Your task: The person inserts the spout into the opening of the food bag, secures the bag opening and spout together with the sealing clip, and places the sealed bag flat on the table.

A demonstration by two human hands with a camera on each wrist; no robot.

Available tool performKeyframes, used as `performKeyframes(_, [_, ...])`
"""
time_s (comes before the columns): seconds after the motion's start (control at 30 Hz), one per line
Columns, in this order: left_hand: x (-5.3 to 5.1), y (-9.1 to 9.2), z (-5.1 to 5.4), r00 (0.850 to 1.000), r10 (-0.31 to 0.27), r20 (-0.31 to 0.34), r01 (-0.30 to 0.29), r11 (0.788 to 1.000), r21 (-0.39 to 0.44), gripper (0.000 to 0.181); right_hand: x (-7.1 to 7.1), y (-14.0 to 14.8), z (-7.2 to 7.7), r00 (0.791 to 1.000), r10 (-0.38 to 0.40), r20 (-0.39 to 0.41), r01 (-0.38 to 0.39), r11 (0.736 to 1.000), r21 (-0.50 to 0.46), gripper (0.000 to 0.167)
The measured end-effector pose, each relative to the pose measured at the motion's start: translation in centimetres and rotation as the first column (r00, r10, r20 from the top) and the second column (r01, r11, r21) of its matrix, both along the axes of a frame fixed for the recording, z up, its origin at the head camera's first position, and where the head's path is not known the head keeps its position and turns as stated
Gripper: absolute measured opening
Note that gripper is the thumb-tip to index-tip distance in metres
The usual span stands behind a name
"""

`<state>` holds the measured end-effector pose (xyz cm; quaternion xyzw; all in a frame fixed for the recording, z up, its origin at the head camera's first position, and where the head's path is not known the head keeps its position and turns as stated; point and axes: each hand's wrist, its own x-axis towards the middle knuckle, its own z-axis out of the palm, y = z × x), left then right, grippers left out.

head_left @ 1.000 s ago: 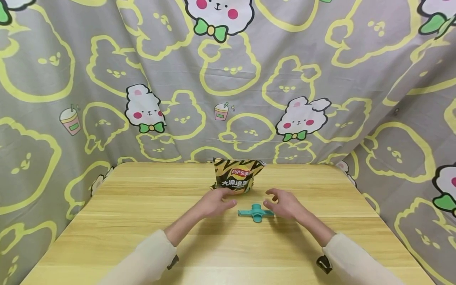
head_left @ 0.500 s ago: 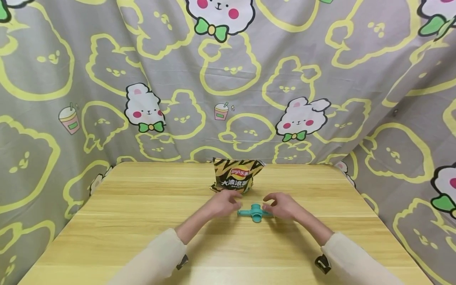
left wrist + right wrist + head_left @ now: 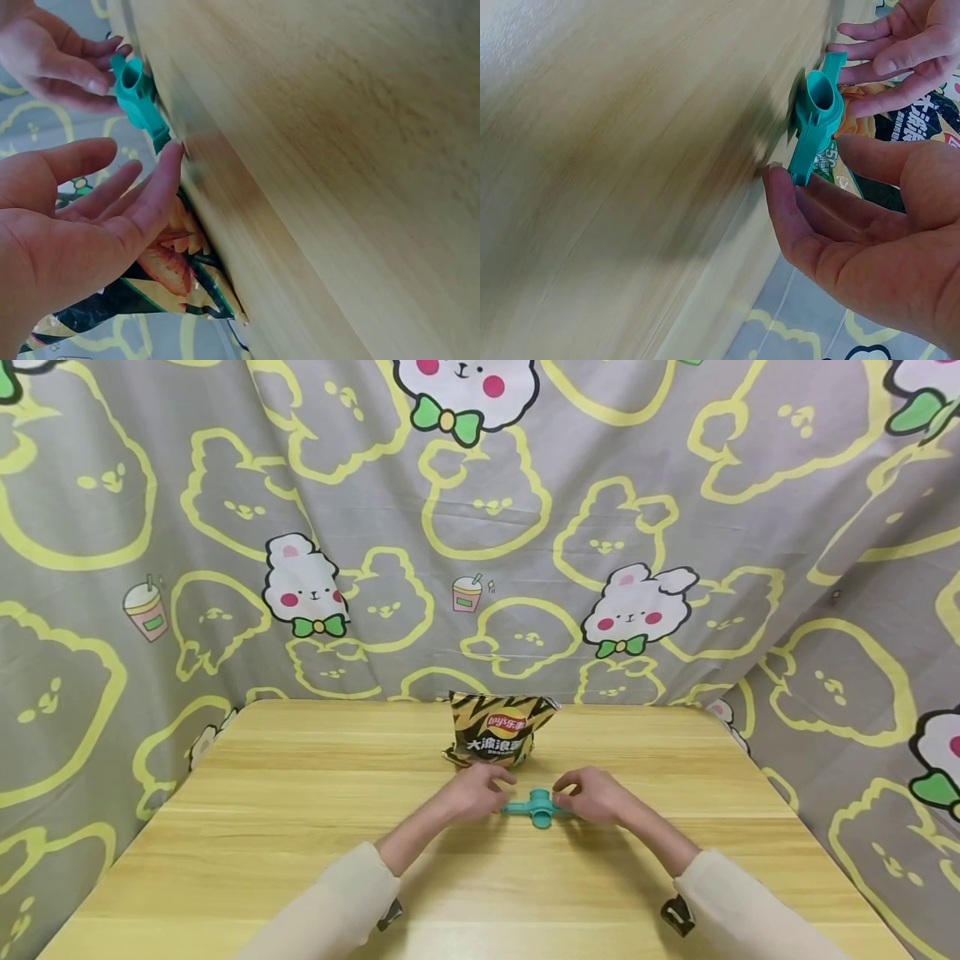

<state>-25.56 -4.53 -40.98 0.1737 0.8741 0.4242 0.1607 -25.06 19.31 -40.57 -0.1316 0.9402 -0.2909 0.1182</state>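
Note:
A teal plastic bag clip with a round spout [image 3: 541, 808] lies on the wooden table, its two arms stretching left and right. My left hand [image 3: 474, 792] is at the clip's left end, fingers loosely bent. In the left wrist view a fingertip of the left hand [image 3: 82, 217] comes very close to the clip; touching cannot be told. My right hand [image 3: 592, 795] is at the other end. In the right wrist view the right hand's [image 3: 870, 225] fingers are spread around that end without pinching it. Behind the left hand stands a black-and-yellow chip bag [image 3: 491, 727].
The wooden table [image 3: 300, 827] reaches back to a grey curtain [image 3: 480, 635] with cartoon prints. The curtain also hangs along both sides. The chip bag stands near the table's far edge.
My left hand has moved right, from in front of the chip bag to the clip's left end. The right hand has shifted only slightly. The clip and bag have stayed in place.

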Motion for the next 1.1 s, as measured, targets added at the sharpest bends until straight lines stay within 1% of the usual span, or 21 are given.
performKeyframes(0.27, [0.03,0.25,-0.1,0.999,0.003,0.041,-0.004,1.0,0.023,0.039,0.1,-0.16,-0.09,1.0,-0.005,0.02,0.006,0.999,-0.045,0.025])
performKeyframes(0.6, [-0.02,0.15,-0.05,0.999,-0.001,0.047,-0.001,0.999,0.039,0.038,0.18,-0.4,-0.17,0.997,-0.033,0.066,0.038,0.996,-0.076,0.008])
performKeyframes(0.7, [-0.03,0.08,-0.08,0.999,-0.004,0.048,0.002,0.999,0.044,0.033,0.21,-0.47,-0.12,0.998,-0.027,0.059,0.031,0.996,-0.081,0.005])
performKeyframes(0.9, [-0.1,0.0,-0.09,0.998,0.01,0.059,-0.011,1.0,0.027,0.017,0.12,-0.61,-0.04,0.999,-0.031,0.017,0.033,0.996,-0.084,0.007])
performKeyframes(1.0, [-0.1,-0.05,-0.04,0.997,0.017,0.069,-0.018,1.0,0.018,0.014,0.05,-0.7,0.02,0.999,-0.046,0.016,0.048,0.994,-0.097,0.009])
performKeyframes(1.1, [-0.15,-0.16,-0.05,0.997,0.01,0.075,-0.012,1.0,0.02,0.013,-0.02,-0.77,0.15,0.998,-0.058,0.015,0.059,0.992,-0.109,0.011])
